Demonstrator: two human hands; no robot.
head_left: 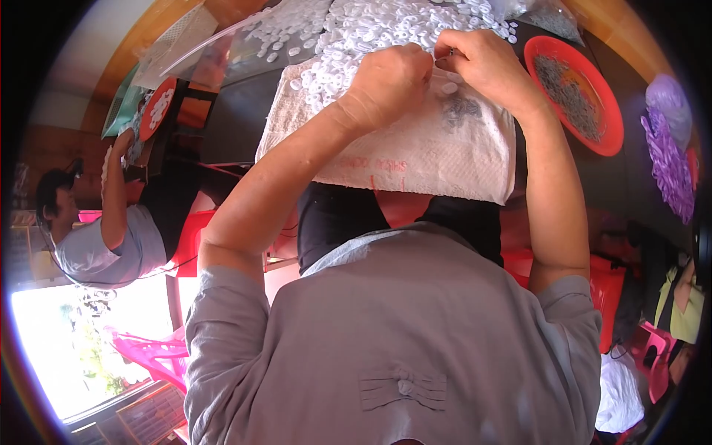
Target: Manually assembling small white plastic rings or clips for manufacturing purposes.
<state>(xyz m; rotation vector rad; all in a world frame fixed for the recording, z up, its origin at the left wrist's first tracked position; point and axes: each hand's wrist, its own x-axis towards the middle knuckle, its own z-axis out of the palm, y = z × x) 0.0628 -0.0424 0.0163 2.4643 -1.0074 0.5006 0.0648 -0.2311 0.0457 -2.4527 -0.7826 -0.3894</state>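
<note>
My left hand (393, 80) is closed, with fingers curled at the near edge of a heap of small white oval plastic pieces (386, 28). Whatever it grips is hidden behind the fingers. Beside it, my right hand (486, 68) has thumb and forefinger bent together in a pinch. A tiny dark thing shows at those fingertips, too small to name. Both hands are over a whitish woven cloth (415, 152) that hangs over the table's near edge. One loose white piece (449, 87) lies on it below the right fingertips, near a dark patch of small grey bits (463, 111).
An orange-red plate (610, 122) of thin grey metal pieces stands at the right. Clear plastic bags (552, 18) lie at the back, and a purple bag (667, 163) hangs far right. At left, another person (111, 233) works by a red plate (157, 111) of white pieces.
</note>
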